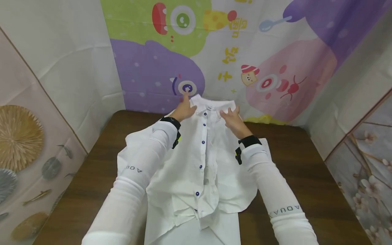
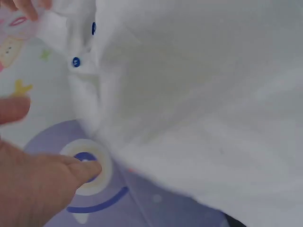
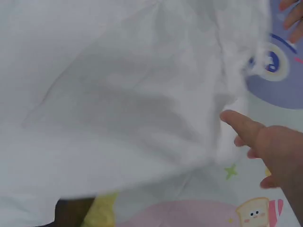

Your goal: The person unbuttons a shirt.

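A white shirt [image 1: 177,170] with a row of dark blue buttons lies spread in front of me, its collar [image 1: 226,105] at the far end by the backdrop. Beside the collar's left side is my left hand [image 1: 183,108], index finger extended and thumb apart; in the left wrist view this hand [image 2: 33,177] shows no cloth between its thumb and finger. At the collar's right side, my right hand [image 1: 232,120] touches the fabric with its fingers spread. One fingertip of the right hand [image 3: 272,146] rests on the collar in the right wrist view.
Beneath the shirt's lower end, a flat white sheet or panel [image 1: 225,234] shows on the brown wooden table [image 1: 294,163]. A cartoon-print cloth backdrop [image 1: 220,75] hangs close behind the collar. Patterned side panels [image 1: 373,163] flank the table.
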`<state>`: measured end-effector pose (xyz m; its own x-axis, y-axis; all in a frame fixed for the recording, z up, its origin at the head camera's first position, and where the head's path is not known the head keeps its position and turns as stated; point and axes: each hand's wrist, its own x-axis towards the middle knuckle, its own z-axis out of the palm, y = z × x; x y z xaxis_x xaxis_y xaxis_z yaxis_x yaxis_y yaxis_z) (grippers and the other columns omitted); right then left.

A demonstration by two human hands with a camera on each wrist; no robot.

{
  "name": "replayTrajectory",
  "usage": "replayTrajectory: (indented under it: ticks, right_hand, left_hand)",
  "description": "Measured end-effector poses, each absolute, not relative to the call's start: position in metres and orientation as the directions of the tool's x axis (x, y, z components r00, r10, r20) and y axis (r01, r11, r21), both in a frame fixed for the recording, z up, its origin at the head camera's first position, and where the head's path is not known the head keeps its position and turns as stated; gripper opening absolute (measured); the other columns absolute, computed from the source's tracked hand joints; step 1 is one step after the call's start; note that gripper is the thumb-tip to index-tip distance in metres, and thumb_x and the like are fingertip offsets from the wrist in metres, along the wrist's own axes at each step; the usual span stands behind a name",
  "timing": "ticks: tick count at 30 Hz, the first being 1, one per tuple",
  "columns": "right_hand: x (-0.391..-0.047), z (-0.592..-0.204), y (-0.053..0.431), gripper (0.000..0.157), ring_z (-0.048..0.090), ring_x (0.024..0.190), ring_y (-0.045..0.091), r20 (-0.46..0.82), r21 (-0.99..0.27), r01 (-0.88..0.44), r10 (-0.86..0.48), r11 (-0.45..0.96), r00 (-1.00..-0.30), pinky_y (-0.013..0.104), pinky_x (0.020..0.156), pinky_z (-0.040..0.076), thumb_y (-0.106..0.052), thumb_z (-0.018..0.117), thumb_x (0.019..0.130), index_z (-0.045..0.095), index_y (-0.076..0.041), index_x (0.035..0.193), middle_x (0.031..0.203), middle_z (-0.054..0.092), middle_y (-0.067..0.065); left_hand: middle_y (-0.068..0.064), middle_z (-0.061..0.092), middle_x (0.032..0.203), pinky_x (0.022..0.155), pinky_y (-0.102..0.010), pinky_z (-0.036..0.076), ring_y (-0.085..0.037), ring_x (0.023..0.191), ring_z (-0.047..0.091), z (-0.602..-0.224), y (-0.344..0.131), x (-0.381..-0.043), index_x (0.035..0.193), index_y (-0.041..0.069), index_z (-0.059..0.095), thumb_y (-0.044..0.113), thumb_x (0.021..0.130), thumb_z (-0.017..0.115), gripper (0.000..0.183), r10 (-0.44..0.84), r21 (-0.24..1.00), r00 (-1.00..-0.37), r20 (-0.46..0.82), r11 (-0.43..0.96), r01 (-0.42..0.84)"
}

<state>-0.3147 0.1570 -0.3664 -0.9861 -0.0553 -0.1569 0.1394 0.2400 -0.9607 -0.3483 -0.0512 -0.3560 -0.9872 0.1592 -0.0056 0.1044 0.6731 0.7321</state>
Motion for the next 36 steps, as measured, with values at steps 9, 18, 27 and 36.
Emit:
replayTrajectory:
  ticks: [9, 18, 27, 36]
  right_hand:
    - [-0.284, -0.414, 0.196, 0.088, -0.005, 0.143, 0.033, -0.245, -0.83, 0.053, -0.279, 0.555, -0.929, 0.05, 0.114, 0.007, -0.034, 0.04, 0.099, -0.036, -0.014, 0.138, 0.155, -0.014, 0.011]
    - [-0.219, -0.441, 0.243, 0.046, 0.054, 0.104, 0.038, -0.128, -0.626, 0.079, -0.002, 0.776, -0.992, 0.046, 0.084, 0.045, -0.02, 0.044, 0.095, 0.036, 0.007, 0.131, 0.118, 0.051, 0.027]
    - [-0.159, -0.469, 0.279, 0.05, 0.055, 0.053, 0.018, -0.383, -0.514, 0.252, 0.044, 0.82, -0.923, 0.029, 0.049, 0.048, -0.043, 0.045, 0.095, 0.056, 0.002, 0.077, 0.062, 0.057, 0.008]
    - [-0.152, -0.496, 0.257, 0.037, 0.058, 0.045, 0.013, -0.379, -0.72, 0.329, 0.051, 0.611, -0.924, 0.029, 0.047, 0.052, -0.02, 0.054, 0.09, 0.045, 0.014, 0.103, 0.077, 0.054, 0.017]
  left_hand:
    - [-0.018, -0.006, 0.156, 0.111, -0.059, 0.011, -0.045, 0.14, -0.004, -0.419, -0.081, -0.33, 0.149, 0.007, -0.001, 0.028, 0.096, 0.045, 0.074, 0.268, 0.444, -0.925, -0.271, 0.887, 0.127]
    - [-0.018, 0.055, 0.094, 0.066, -0.04, 0.047, -0.031, 0.081, 0.056, -0.448, -0.128, -0.267, 0.093, -0.001, 0.056, 0.021, 0.091, 0.053, 0.023, 0.15, 0.309, -0.982, -0.111, 0.945, 0.109]
    - [-0.017, 0.065, 0.079, 0.056, -0.043, 0.048, -0.032, 0.069, 0.061, -0.459, -0.16, -0.221, 0.083, 0.001, 0.065, 0.046, 0.091, 0.05, 0.048, 0.067, 0.196, -0.963, -0.261, 0.98, 0.015]
    - [-0.016, 0.064, 0.072, 0.051, -0.043, 0.046, -0.033, 0.061, 0.059, -0.492, -0.157, -0.22, 0.075, 0.003, 0.065, 0.034, 0.09, 0.054, 0.036, 0.113, 0.248, -0.979, -0.168, 0.966, 0.069]
